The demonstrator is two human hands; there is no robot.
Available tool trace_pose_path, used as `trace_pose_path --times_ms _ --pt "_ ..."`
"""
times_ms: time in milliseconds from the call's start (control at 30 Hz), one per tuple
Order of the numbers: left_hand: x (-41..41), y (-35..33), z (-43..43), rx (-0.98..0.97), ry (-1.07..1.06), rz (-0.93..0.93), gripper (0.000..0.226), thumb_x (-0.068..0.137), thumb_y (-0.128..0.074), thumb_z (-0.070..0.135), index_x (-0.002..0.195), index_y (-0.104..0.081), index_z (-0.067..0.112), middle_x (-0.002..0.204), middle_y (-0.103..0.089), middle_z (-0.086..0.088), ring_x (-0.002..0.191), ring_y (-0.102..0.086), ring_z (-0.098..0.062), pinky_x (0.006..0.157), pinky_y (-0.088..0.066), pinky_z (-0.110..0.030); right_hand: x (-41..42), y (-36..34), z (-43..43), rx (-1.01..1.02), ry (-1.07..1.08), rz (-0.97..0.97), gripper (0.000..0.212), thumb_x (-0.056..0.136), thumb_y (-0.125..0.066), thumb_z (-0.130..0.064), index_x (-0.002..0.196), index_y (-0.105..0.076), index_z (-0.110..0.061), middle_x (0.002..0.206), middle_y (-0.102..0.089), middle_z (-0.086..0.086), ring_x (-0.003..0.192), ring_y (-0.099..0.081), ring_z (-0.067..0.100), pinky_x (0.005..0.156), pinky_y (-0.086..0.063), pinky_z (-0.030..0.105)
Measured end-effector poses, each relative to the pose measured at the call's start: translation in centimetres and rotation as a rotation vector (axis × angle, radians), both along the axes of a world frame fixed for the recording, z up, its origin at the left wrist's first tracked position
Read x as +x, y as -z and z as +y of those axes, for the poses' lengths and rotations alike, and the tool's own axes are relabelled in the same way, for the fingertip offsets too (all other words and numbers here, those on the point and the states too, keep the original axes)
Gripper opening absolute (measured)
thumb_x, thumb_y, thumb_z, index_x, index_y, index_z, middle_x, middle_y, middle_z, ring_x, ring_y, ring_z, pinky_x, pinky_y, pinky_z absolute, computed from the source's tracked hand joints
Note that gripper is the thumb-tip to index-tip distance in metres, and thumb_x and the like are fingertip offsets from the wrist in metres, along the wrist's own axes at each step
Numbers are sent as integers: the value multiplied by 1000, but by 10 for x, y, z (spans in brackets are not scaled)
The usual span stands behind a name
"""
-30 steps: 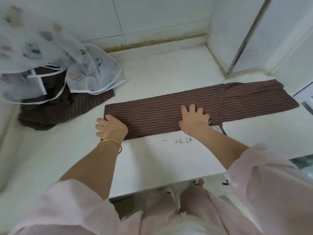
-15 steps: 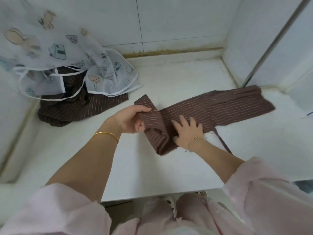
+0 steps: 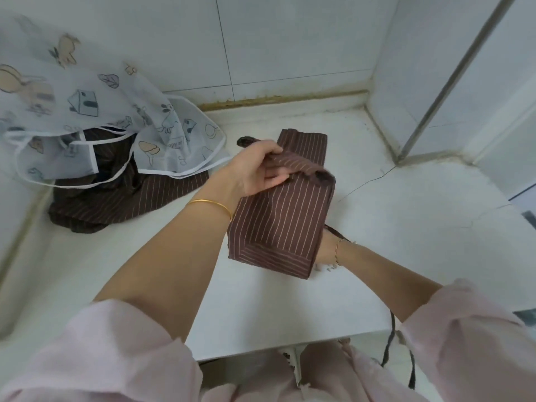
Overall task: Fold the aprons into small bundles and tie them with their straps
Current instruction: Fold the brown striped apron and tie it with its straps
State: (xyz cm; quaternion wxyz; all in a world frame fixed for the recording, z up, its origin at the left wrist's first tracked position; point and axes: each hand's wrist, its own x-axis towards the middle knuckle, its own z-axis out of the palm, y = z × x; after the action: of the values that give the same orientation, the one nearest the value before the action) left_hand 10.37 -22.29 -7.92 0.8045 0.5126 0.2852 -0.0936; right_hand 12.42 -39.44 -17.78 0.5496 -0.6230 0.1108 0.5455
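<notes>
One brown striped apron (image 3: 278, 221) is mid-fold near the front of the white tabletop (image 3: 420, 227). One doubled flap is raised and tilted, while the far end lies flat toward the wall. The left hand (image 3: 261, 169), with a gold bangle (image 3: 211, 203) at its wrist, grips the top of that flap with fingers curled round the bunched cloth. The right hand (image 3: 325, 248) is tucked under the flap's lower corner. Only its heel and wrist show, so I cannot tell how its fingers lie.

To do this fold well, the flap probably has to come down square on the layer beneath, stripes running parallel. The hidden hand should likely mark the crease and slide out just before the cloth is pressed flat. The strap (image 3: 388, 340) trails off the front edge of the tabletop and should stay outside the folds, free for tying.

One second ago the apron lay as a long flat band across the tabletop with both hands on its near edge. Half a second ago the left end had only begun to lift. Now it is carried well over the right hand, and the band is far shorter.

Well apart at back left, a white printed apron (image 3: 116, 126) is heaped over another dark striped apron (image 3: 121, 198), neither yet folded.
</notes>
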Motion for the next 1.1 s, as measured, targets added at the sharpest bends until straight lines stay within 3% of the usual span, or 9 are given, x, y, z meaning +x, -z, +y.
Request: trace_pose_path --times_ms 100,200,267,333,467,600,767,900,1100 --pt "18 -9 -6 83 -134 -183 53 97 -48 35 143 -34 12 142 -44 -7 131 -43 -21 99 -46 -35 17 2 -2 -5 99 -164 29 100 -38 -8 121 -58 -6 113 -64 8 98 -62 22 80 -54 20" --pt "18 10 -2 748 -119 1 34 98 -48 29 128 -48 12 129 -52 -6 123 -46 -24 94 -43 -30 33 4 -12 51 249 -210 29 100 -39 -16 119 -58 -4 107 -66 8 97 -63 23 87 -53 35" --pt "8 38 4 994 100 320 50 97 -49 33 138 -38 7 140 -44 -12 127 -43 -30 101 -39 -36 37 7 -16 85 199 -184 37 102 -36 -34 119 -55 -8 110 -63 8 102 -61 25 90 -50 36" --pt "-8 63 3 942 231 527 64 93 -55 37 141 -32 3 141 -43 -16 126 -45 -34 104 -41 -41 39 8 -16 52 95 -242 42 99 -39 -43 116 -56 -9 111 -65 6 104 -62 23 89 -51 35" --pt "-20 89 2 721 306 616 56 87 -66 28 129 -42 0 123 -56 -16 108 -58 -33 90 -52 -48 44 13 -16 -165 -213 -449 45 88 -63 -26 124 -54 -1 123 -61 13 109 -60 25 94 -51 40" --pt "-25 81 2 398 500 799 63 88 -65 31 136 -40 0 128 -57 -19 101 -64 -32 86 -54 -46 51 -1 -23 -236 -388 -228 28 86 -61 -6 114 -58 0 102 -69 13 87 -68 23 73 -58 34" --pt "-9 84 8 459 79 573 48 93 -59 23 131 -44 0 131 -54 -18 115 -57 -32 94 -49 -40 74 0 -13 -268 -176 -346 30 91 -57 -34 110 -51 -12 85 -53 1 81 -58 19 87 -53 37" --pt "12 93 17 482 -153 433 50 85 -69 26 125 -50 2 125 -58 -14 112 -57 -30 99 -47 -44 86 9 5 -273 -39 -393 37 92 -57 -25 121 -51 -2 100 -57 7 90 -57 20 76 -52 30" --pt "36 95 22 452 -169 256 37 94 -57 17 128 -51 7 125 -59 -11 110 -58 -28 100 -46 -42 109 19 28 -314 83 -440 43 83 -68 -31 109 -59 2 107 -67 19 89 -66 29 85 -55 40"
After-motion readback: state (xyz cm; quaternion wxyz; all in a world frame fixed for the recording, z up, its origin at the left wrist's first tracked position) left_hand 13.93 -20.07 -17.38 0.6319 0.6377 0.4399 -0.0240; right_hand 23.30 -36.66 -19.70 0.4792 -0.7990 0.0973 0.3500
